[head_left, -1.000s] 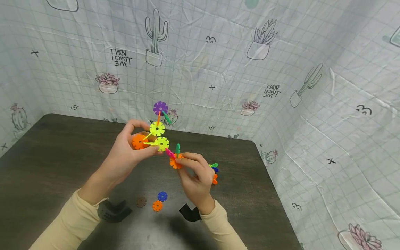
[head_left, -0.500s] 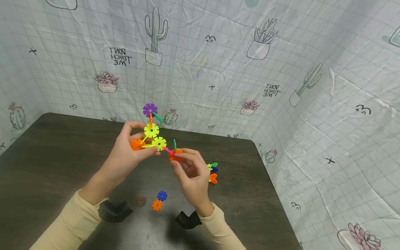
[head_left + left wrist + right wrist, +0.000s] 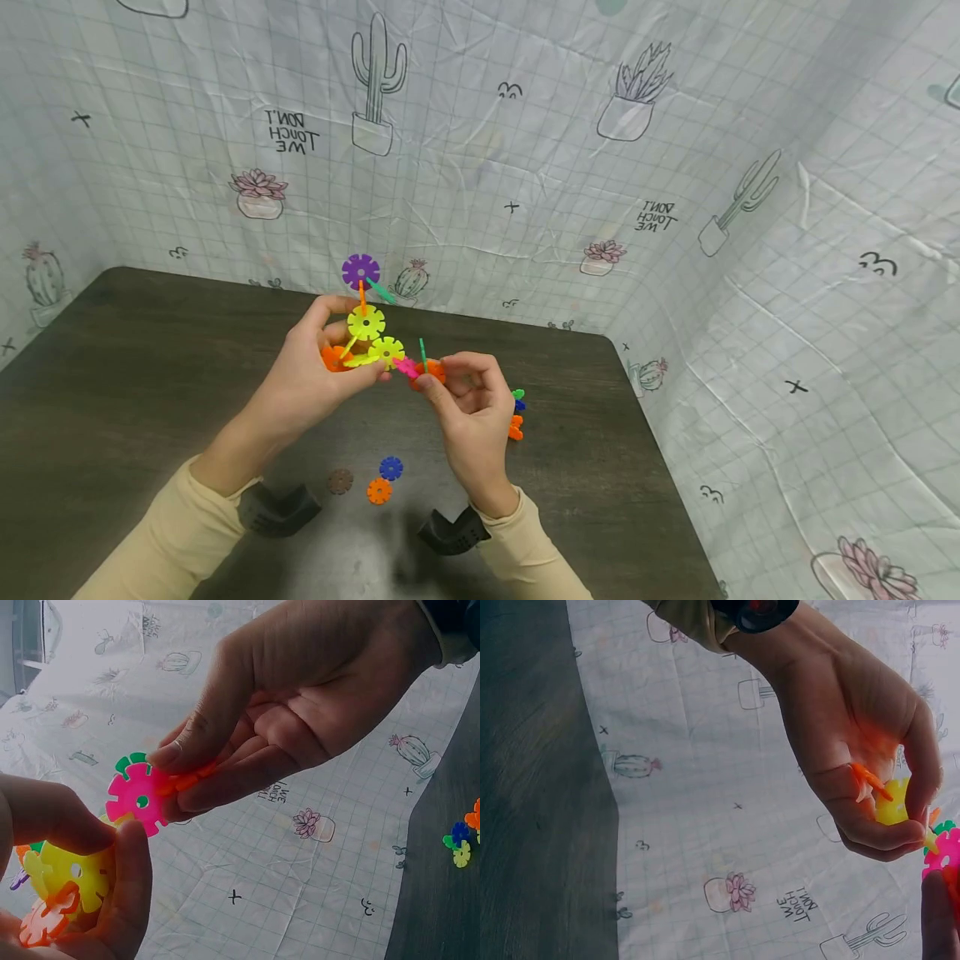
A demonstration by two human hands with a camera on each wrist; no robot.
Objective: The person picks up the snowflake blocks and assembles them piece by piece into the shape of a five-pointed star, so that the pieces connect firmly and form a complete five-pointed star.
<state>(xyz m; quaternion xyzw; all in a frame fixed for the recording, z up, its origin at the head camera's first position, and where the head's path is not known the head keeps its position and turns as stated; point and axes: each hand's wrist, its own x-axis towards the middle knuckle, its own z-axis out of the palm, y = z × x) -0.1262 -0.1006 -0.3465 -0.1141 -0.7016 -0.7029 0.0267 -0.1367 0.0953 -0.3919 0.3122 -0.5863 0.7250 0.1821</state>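
My left hand (image 3: pixel 300 358) grips a joined chain of interlocking plastic discs in the air above the table. Two yellow discs (image 3: pixel 366 322) face the camera; an orange disc (image 3: pixel 335 359) sits partly hidden by the palm. At the top stands a purple disc (image 3: pixel 361 272) with an orange and a green disc (image 3: pixel 382 291) slotted edge-on. My right hand (image 3: pixel 480 425) pinches another orange disc (image 3: pixel 432 372) between thumb and fingers. A pink disc (image 3: pixel 139 801) links it towards the yellow ones, and a green disc (image 3: pixel 423 354) sticks up beside it.
Loose on the dark table (image 3: pixel 150 400) lie a brown disc (image 3: pixel 341 481), a blue disc (image 3: pixel 391 467) and an orange disc (image 3: pixel 379 491). Several joined discs (image 3: pixel 460 836) lie right of my right hand. A printed cloth (image 3: pixel 480 167) rises behind the table.
My right hand has turned the orange disc from facing the camera to lying flatter, its thumb now nearer the top. The purple end of the chain has swung left and slightly lower.
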